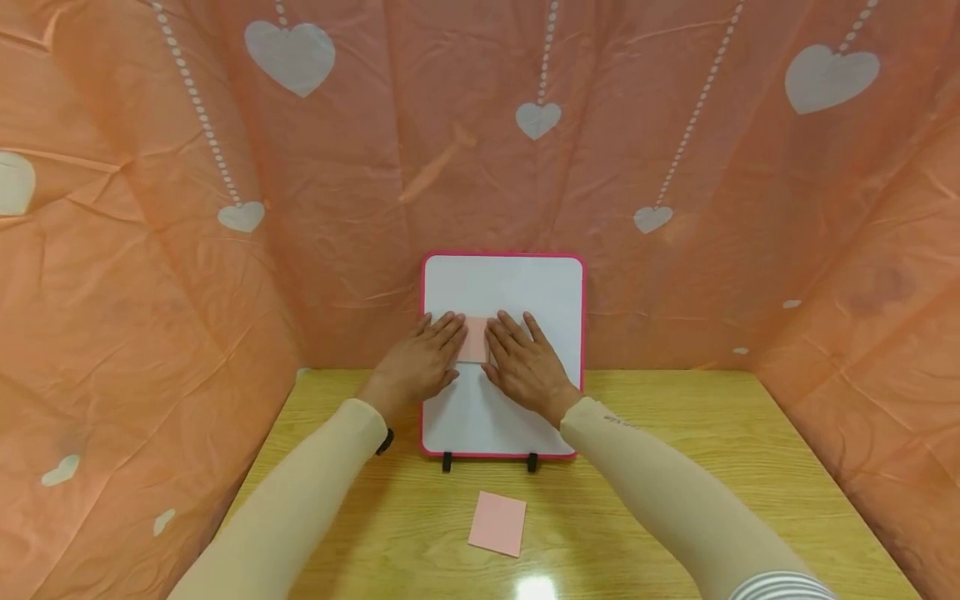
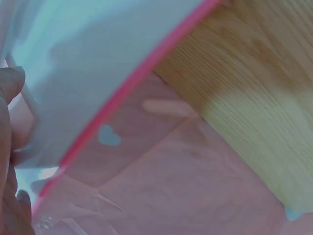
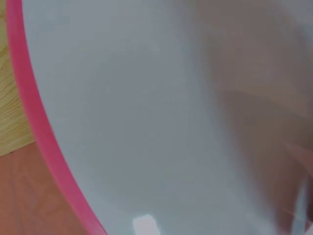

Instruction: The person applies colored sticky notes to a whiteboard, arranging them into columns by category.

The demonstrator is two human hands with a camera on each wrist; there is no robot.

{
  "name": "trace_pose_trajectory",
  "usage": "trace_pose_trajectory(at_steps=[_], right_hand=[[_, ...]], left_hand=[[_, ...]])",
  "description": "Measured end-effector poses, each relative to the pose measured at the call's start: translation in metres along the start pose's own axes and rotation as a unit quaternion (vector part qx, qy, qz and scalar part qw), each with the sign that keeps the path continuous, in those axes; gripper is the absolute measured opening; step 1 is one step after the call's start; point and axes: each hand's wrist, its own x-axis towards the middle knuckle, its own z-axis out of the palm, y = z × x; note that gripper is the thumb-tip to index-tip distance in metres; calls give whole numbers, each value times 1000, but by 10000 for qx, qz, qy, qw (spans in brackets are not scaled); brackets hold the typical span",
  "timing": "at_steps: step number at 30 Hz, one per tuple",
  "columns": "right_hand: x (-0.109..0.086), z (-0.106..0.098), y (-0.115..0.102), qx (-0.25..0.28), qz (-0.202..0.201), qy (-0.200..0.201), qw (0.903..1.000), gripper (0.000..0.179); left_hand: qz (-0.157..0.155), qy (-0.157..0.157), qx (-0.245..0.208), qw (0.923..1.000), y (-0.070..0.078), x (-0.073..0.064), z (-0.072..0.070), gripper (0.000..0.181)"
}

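Observation:
A pink sticky note (image 1: 473, 340) lies against a whiteboard (image 1: 498, 283) with a pink frame. My left hand (image 1: 420, 362) rests on the note's left side with its fingers straight, and my right hand (image 1: 527, 362) lies on its right side in the same way. Between the two hands the middle of the note shows. A pink sticky-note pad (image 1: 497, 523) lies on the table in front of the board. In the left wrist view only part of the left hand (image 2: 10, 161) appears at the edge; the right wrist view shows mostly the board's white surface (image 3: 127, 112).
The whiteboard stands on two black feet (image 1: 532, 462) on a wood-grain table (image 1: 675, 433). An orange cloth (image 1: 465, 183) with white hearts hangs behind it and along both sides.

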Motion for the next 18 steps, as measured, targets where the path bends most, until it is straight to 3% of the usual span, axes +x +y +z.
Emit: trace_pose_trajectory(at_steps=[5, 11, 18], right_hand=[[1, -1, -1, -86, -28, 62, 9999, 66], [16, -7, -6, -29, -277, 424, 9987, 61], [29, -16, -12, 86, -478, -8, 9988, 67]], left_hand=[[-137, 78, 30, 9999, -9, -14, 3, 78], [-11, 287, 194, 9994, -10, -17, 6, 76], [-95, 162, -13, 9998, -9, -15, 4, 78]])
